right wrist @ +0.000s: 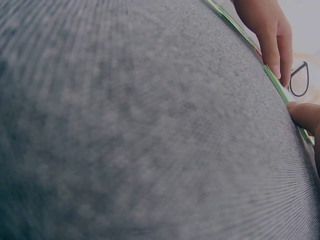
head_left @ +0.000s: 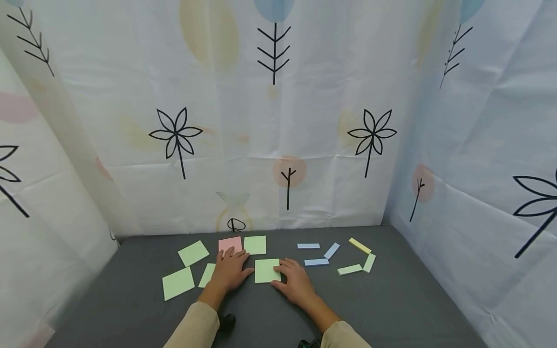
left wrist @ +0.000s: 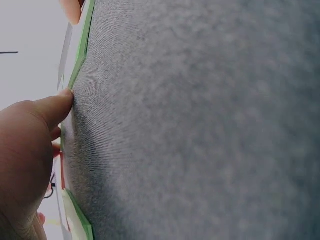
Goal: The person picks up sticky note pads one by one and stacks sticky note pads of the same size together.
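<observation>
My left hand reaches over a pink sticky note pad, fingertips resting on its near part. Its outstretched thumb comes up to the left edge of a square light green sticky note pad in the middle. My right hand holds that green pad at its right side, thumb at the front edge and fingers on top and behind. Both wrist views look low along the table; the thumb meets the green edge in the right wrist view, and the other right fingers are mostly hidden there.
Several more green square pads lie around the left hand, one beside the pink pad. To the right are narrow blue strips, a yellow strip and pale green strips. Printed curtains border the grey table.
</observation>
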Motion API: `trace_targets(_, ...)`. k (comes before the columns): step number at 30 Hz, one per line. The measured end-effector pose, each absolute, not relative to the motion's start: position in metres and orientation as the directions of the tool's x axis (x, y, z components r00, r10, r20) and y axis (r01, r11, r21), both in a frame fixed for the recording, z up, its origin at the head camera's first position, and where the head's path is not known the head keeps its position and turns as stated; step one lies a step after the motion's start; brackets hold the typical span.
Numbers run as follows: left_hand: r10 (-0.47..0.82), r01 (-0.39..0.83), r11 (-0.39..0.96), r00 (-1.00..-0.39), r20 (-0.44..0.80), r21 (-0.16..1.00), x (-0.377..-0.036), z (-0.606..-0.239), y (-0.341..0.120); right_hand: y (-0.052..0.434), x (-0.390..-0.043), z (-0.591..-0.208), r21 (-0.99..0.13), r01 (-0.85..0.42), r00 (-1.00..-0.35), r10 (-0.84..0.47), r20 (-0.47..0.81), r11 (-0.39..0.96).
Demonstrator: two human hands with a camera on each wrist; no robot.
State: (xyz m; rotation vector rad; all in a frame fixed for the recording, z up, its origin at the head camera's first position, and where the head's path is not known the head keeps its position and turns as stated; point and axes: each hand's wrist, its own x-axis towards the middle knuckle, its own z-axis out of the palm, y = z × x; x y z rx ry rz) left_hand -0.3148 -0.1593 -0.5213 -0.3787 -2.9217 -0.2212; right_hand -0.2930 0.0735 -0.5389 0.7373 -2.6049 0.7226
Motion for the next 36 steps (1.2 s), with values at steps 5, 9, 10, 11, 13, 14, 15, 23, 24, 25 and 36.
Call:
trace_targets(5, 0.261, 0.296, 0.951, -0.92, 0.292, 0.084, -0.316, -0.521, -0.163, 0.073, -0.293, -0.539, -0.382, -0.561, -0.809, -0.389, 0.441, 0.734)
trace_targets(9, 0.26, 0.32, 0.94, -0.894, 0.365, 0.115, -0.319, -0.52, -0.164, 0.074, -0.293, -0.539, -0.387, -0.554, -0.814, -0.382, 0.437, 0.737)
trace_targets(10, 0.256, 0.325, 0.937, -0.89, 0.377, 0.131, -0.32, -0.52, -0.164, 0.075, -0.293, -0.539, -0.386, -0.553, -0.815, -0.381, 0.437, 0.739)
trace_targets(11, 0.253, 0.329, 0.933, -0.886, 0.388, 0.144, -0.321, -0.521, -0.164, 0.075, -0.293, -0.539, -0.385, -0.552, -0.815, -0.38, 0.438, 0.74)
trace_targets(13, 0.244, 0.334, 0.928, -0.881, 0.405, 0.166, -0.322, -0.523, -0.165, 0.075, -0.293, -0.539, -0.382, -0.552, -0.815, -0.382, 0.437, 0.741)
trace_targets(14, 0.24, 0.335, 0.926, -0.879, 0.411, 0.175, -0.322, -0.524, -0.165, 0.075, -0.293, -0.538, -0.38, -0.553, -0.814, -0.383, 0.437, 0.742)
trace_targets(15, 0.234, 0.333, 0.925, -0.879, 0.415, 0.183, -0.323, -0.525, -0.165, 0.075, -0.293, -0.538, -0.377, -0.554, -0.813, -0.385, 0.436, 0.742)
trace_targets(23, 0.221, 0.329, 0.925, -0.873, 0.435, 0.19, -0.327, -0.526, -0.168, 0.073, -0.293, -0.539, -0.379, -0.556, -0.812, -0.387, 0.436, 0.74)
trace_targets(24, 0.226, 0.33, 0.927, -0.872, 0.433, 0.18, -0.328, -0.525, -0.168, 0.072, -0.293, -0.539, -0.379, -0.556, -0.811, -0.385, 0.44, 0.739)
trace_targets(25, 0.232, 0.33, 0.928, -0.874, 0.427, 0.172, -0.33, -0.525, -0.168, 0.072, -0.292, -0.54, -0.382, -0.557, -0.811, -0.383, 0.443, 0.737)
trace_targets(36, 0.249, 0.317, 0.944, -0.87, 0.426, 0.095, -0.33, -0.52, -0.164, 0.073, -0.291, -0.539, -0.377, -0.559, -0.81, -0.388, 0.441, 0.739)
